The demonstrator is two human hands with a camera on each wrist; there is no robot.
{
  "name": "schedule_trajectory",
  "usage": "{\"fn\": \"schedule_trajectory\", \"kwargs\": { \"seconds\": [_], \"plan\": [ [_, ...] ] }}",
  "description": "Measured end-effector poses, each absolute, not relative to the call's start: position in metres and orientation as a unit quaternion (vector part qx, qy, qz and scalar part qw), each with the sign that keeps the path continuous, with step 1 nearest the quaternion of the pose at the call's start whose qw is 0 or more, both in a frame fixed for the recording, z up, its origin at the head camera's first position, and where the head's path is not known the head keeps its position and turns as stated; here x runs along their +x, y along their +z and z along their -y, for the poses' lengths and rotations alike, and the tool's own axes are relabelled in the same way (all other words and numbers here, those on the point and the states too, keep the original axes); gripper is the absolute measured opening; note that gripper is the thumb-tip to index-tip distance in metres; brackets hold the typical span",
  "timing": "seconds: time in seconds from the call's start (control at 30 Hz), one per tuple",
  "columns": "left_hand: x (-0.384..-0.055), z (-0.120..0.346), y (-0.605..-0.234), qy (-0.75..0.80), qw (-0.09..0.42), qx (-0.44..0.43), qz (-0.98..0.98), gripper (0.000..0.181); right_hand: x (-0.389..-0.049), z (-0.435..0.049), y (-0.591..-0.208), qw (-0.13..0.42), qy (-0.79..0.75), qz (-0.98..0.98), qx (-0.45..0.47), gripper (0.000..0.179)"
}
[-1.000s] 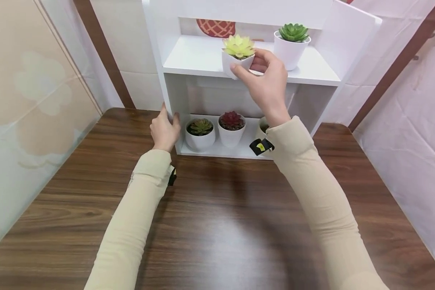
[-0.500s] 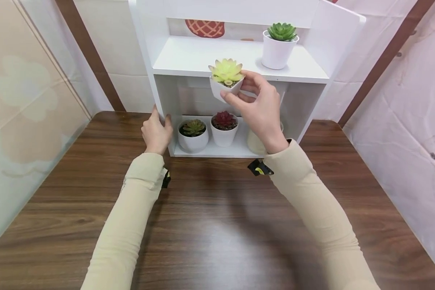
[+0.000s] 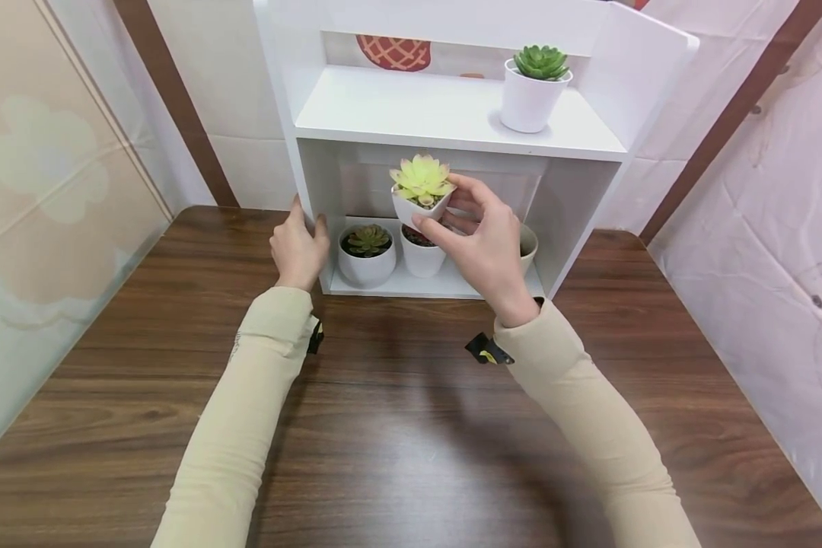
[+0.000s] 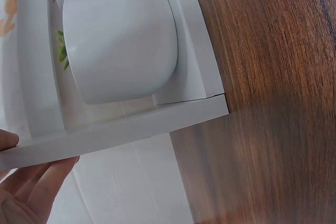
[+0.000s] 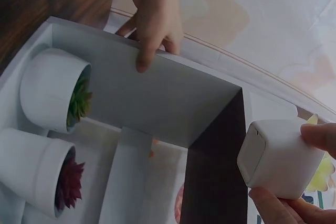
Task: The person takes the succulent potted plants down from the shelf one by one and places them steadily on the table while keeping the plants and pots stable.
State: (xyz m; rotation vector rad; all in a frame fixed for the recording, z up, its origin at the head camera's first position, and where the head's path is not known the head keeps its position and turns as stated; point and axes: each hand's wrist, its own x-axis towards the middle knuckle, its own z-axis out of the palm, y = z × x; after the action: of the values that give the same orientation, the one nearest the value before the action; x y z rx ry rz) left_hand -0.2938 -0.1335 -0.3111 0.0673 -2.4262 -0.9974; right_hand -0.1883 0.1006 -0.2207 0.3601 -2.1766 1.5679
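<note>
My right hand [image 3: 482, 240] holds a yellow-green potted succulent [image 3: 421, 181] in a white angular pot, pinched between thumb and fingers. It hangs in the air before the shelf's lower compartment and partly hides the red succulent [image 3: 421, 259]. In the right wrist view this white pot [image 5: 281, 156] is seen tilted, its underside showing. My left hand [image 3: 298, 247] grips the left side panel [image 3: 294, 164] of the white shelf [image 3: 411, 122]. The left wrist view has its fingers [image 4: 52, 179] on the panel's outer face and the thumb on the other side.
A green succulent [image 3: 537, 91] in a white pot stands on the upper board's right. Below sit a round white pot with a dull green succulent [image 3: 367, 255] and, partly behind my right hand, a pale pot [image 3: 529, 245]. The wooden table [image 3: 383, 426] carries the shelf.
My right hand has brought the yellow-green succulent down from the upper board's front edge to the lower compartment's level. The left hand stays on the side panel. The view has shifted slightly.
</note>
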Motion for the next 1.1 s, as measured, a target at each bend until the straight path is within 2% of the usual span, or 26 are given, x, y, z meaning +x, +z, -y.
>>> {"fn": "schedule_trajectory", "kwargs": {
  "seconds": [1.1],
  "plan": [
    [-0.293,0.132,-0.31,-0.37,0.261,0.03,0.891,0.042,-0.178,-0.088,-0.272,0.155,0.595,0.778,0.127,0.053]
  ]
}}
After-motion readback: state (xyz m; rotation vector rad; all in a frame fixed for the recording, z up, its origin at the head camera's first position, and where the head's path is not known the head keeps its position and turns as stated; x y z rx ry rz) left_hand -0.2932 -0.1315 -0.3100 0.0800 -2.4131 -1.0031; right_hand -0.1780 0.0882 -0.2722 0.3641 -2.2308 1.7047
